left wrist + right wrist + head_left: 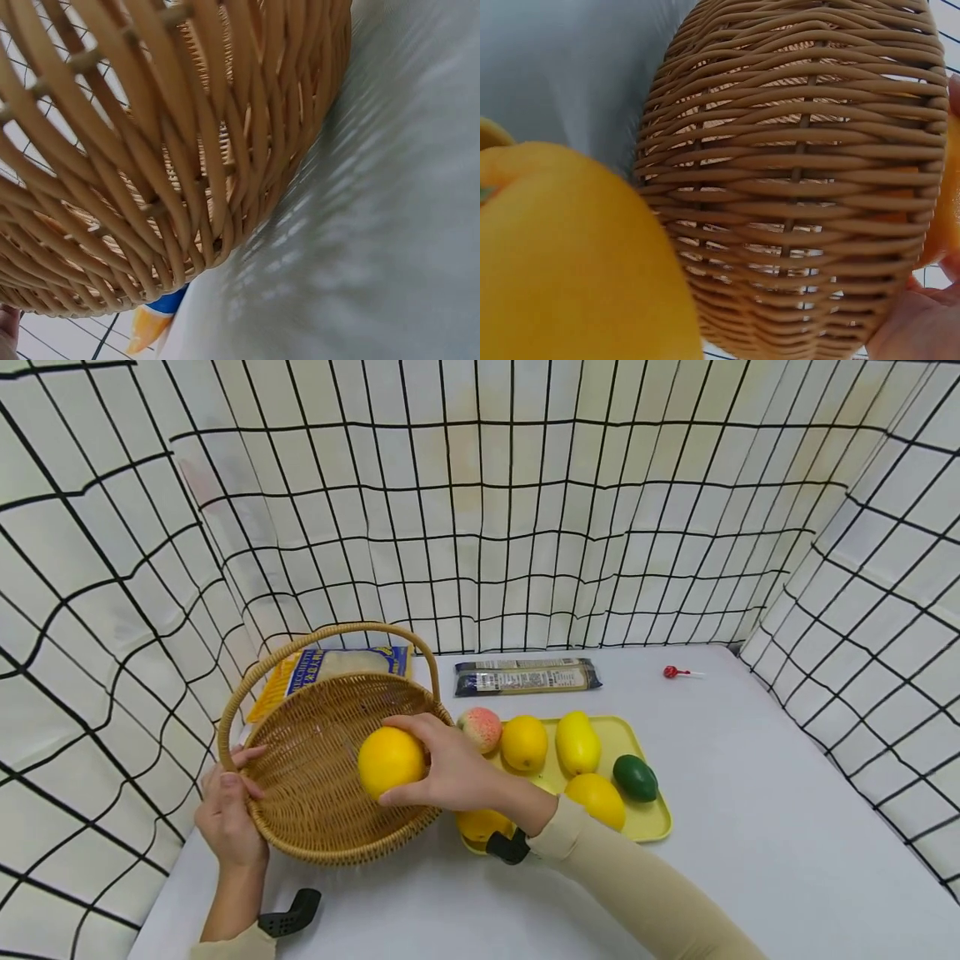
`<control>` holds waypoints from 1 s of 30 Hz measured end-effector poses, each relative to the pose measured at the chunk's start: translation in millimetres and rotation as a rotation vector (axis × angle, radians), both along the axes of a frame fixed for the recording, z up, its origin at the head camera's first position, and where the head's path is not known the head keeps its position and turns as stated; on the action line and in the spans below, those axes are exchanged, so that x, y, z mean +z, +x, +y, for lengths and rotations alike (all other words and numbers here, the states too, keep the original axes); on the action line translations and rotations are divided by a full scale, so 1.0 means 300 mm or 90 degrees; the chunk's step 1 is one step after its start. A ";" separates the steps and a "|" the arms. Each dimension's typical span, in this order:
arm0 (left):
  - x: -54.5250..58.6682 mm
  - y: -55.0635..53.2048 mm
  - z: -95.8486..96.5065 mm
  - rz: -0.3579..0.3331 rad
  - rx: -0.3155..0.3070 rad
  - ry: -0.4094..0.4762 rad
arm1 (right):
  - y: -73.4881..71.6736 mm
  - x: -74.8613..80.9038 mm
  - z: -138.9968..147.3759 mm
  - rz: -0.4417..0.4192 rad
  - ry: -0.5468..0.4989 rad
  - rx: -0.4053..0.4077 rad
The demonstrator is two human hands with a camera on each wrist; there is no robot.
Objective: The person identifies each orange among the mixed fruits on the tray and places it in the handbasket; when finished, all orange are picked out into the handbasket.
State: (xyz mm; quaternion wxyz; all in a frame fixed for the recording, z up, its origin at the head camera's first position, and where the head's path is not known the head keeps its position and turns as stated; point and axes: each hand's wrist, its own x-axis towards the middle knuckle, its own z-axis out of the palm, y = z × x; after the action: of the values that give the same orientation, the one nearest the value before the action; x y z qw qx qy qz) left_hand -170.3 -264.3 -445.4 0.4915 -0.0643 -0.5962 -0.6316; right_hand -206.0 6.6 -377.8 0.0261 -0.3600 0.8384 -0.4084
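Observation:
My left hand [234,822] grips the left rim of a wicker basket [315,777] at the foot of its arched handle. The basket leans, its opening facing me. Over that opening, my right hand [457,768] holds an orange [390,763] between thumb and fingers. Through the weave in the right wrist view, the same orange [946,202] shows at the right edge, with part of the right hand [919,326] below it. Only the basket's woven outside [172,165] fills most of the left wrist view, with a bit of the left hand at the lower left corner.
Right of the basket, a yellow tray [652,827] bears a peach [480,729], a long yellow fruit [578,742], a dark green fruit [635,778] and several orange-yellow fruits. Behind lie a blue-yellow pasta bag [352,662], dark-ended packets [525,677] and a red lollipop [670,672].

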 end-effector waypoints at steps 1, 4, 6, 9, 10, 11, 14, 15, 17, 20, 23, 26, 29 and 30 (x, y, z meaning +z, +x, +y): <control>0.004 0.001 0.001 -0.002 0.003 -0.003 | -0.003 0.000 -0.007 0.003 0.010 0.002; 0.012 0.003 0.005 0.002 0.003 -0.001 | -0.011 0.000 -0.026 -0.004 0.031 0.023; 0.013 0.004 0.007 0.008 -0.002 0.000 | -0.014 -0.001 -0.034 -0.014 0.049 0.048; 0.012 0.004 0.009 0.012 -0.008 -0.002 | -0.015 0.000 -0.043 -0.027 0.080 0.086; 0.012 0.005 0.009 0.012 -0.008 -0.004 | -0.014 0.001 -0.045 -0.028 0.092 0.096; 0.012 0.005 0.010 0.012 -0.008 -0.006 | -0.013 0.002 -0.048 -0.027 0.107 0.104; 0.015 0.007 0.011 0.015 -0.008 -0.013 | -0.011 0.008 -0.057 -0.024 0.144 0.126; 0.016 0.007 0.011 0.017 -0.008 -0.014 | -0.011 0.008 -0.061 -0.024 0.155 0.133; 0.017 0.006 0.013 0.021 -0.012 -0.014 | -0.013 0.008 -0.067 -0.030 0.171 0.144; 0.015 0.005 0.013 0.027 -0.022 -0.002 | -0.019 0.003 -0.080 -0.045 0.176 0.163; 0.012 0.006 0.012 0.031 -0.032 0.010 | -0.024 -0.005 -0.092 -0.064 0.183 0.186; 0.012 0.006 0.014 0.036 -0.037 0.014 | -0.026 -0.009 -0.100 -0.074 0.194 0.206; 0.015 0.005 0.016 0.042 -0.041 0.011 | -0.027 -0.011 -0.106 -0.074 0.202 0.223; 0.016 0.004 0.017 0.043 -0.040 0.008 | -0.027 -0.012 -0.108 -0.074 0.202 0.228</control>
State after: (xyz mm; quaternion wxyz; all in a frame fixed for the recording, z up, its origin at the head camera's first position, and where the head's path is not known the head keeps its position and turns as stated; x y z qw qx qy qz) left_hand -169.2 -259.1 -440.7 0.4916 -0.1017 -0.5727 -0.6480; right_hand -214.3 -25.8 -381.3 0.2027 -0.4704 0.8117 -0.2806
